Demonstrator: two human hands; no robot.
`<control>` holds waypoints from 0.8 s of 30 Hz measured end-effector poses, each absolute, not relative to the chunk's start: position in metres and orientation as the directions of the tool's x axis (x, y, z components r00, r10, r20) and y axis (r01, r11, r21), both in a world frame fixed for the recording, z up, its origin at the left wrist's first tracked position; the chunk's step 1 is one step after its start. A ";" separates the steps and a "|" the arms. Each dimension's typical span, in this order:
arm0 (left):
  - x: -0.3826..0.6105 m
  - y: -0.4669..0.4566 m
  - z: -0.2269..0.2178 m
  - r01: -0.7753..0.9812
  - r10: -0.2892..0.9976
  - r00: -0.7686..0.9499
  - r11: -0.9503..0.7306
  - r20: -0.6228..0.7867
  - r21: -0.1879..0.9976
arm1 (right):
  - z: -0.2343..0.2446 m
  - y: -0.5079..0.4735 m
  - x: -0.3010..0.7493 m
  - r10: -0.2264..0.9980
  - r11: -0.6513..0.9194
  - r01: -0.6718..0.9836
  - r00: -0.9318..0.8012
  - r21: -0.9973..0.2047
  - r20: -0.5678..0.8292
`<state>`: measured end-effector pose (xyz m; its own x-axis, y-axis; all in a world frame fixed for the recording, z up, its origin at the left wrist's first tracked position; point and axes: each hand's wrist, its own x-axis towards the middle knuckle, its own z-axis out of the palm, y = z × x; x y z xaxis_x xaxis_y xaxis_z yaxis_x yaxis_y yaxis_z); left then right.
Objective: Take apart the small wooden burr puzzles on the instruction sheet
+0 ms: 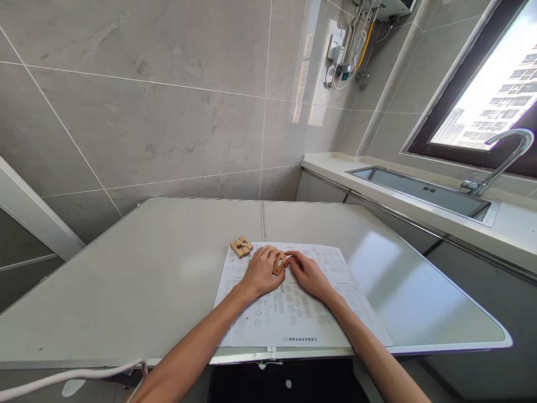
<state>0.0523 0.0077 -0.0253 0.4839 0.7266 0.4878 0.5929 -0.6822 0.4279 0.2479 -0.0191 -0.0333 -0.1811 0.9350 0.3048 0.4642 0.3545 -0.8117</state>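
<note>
My left hand (263,271) lies over the printed sheet (289,330) with its fingers wrapped round a small brown wooden puzzle (278,263). An oval light spot and small dark marks show on the puzzle's face. From the right, my right hand (308,274) reaches in with curled fingers, its thumb and index fingertips at the puzzle's right edge. Part of the puzzle is hidden behind the left fingers. Just beyond my left hand, a second wooden puzzle (241,247), made of light interlocking blocks, sits at the sheet's far left corner.
A white folding table (168,280) carries the sheet, with a seam down its middle. Tiled wall (168,129) stands behind it. To the right runs a counter (327,163) with a sink (423,193) and a curved faucet (503,162). A pale cable (71,378) hangs at the lower left.
</note>
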 end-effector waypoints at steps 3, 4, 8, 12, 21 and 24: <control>0.052 0.010 -0.027 0.652 0.757 0.439 -0.639 0.484 0.408 | -0.032 -0.019 0.247 0.931 0.365 0.461 -0.188 -0.809 0.313; 0.051 0.010 -0.028 0.676 0.770 0.421 -0.619 0.480 0.400 | -0.032 -0.019 0.247 0.931 0.365 0.462 -0.184 -0.808 0.316; 0.050 0.012 -0.033 0.734 0.793 0.370 -0.569 0.485 0.371 | -0.034 -0.018 0.247 0.929 0.369 0.478 -0.171 -0.797 0.327; 0.049 0.014 -0.036 0.738 0.778 0.375 -0.579 0.503 0.345 | -0.034 -0.018 0.248 0.932 0.363 0.499 -0.175 -0.787 0.318; 0.046 0.018 -0.041 0.758 0.773 0.411 -0.584 0.483 0.289 | -0.034 -0.018 0.249 0.940 0.340 0.513 -0.179 -0.788 0.289; 0.046 0.018 -0.040 0.790 0.782 0.389 -0.555 0.487 0.261 | -0.034 -0.018 0.250 0.943 0.332 0.521 -0.177 -0.786 0.280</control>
<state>0.0462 0.0180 -0.0399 0.3886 0.7820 0.4874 0.7896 -0.5552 0.2612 0.2498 -0.0184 -0.0339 -0.1774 0.9434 0.2803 0.5213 0.3317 -0.7863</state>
